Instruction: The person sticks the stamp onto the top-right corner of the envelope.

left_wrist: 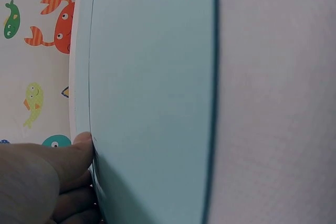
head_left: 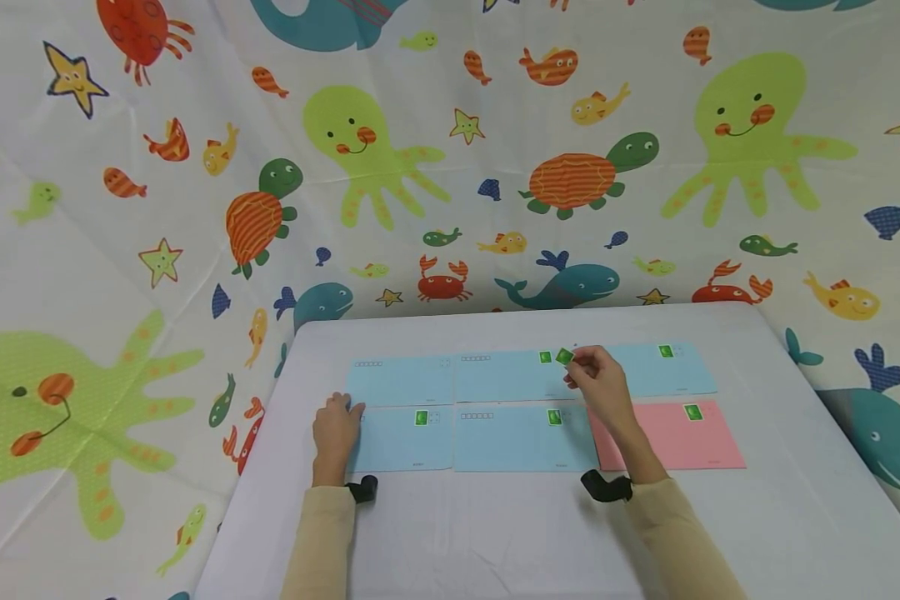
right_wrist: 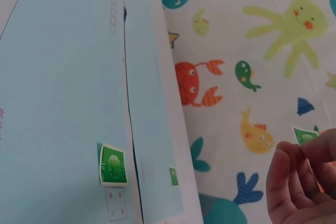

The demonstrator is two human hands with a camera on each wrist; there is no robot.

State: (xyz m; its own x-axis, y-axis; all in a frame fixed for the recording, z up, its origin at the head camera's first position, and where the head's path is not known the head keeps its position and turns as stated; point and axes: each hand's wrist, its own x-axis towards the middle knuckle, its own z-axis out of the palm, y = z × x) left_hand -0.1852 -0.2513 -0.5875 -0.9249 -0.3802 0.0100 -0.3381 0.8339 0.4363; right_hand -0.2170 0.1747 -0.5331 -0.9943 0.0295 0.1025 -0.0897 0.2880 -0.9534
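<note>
My right hand (head_left: 603, 390) pinches a small green stamp (head_left: 565, 357) between thumb and fingertips, above the upper middle blue envelope (head_left: 502, 379). The right wrist view also shows this held stamp (right_wrist: 305, 136), partly covered by the fingers. On that envelope, just left of the held one, lies another green stamp (head_left: 545, 357). My left hand (head_left: 336, 432) rests at the left edge of the lower left blue envelope (head_left: 390, 442), near its seam with the upper left blue envelope (head_left: 397, 383). In the left wrist view the thumb touches the envelope; the other fingertips are partly hidden.
The envelopes lie in two rows on a white-covered table (head_left: 465, 533). A pink envelope (head_left: 708, 437) is at the lower right and a blue envelope (head_left: 667, 375) at the upper right, each with a green stamp. Behind hangs a sea-animal cloth (head_left: 420, 250).
</note>
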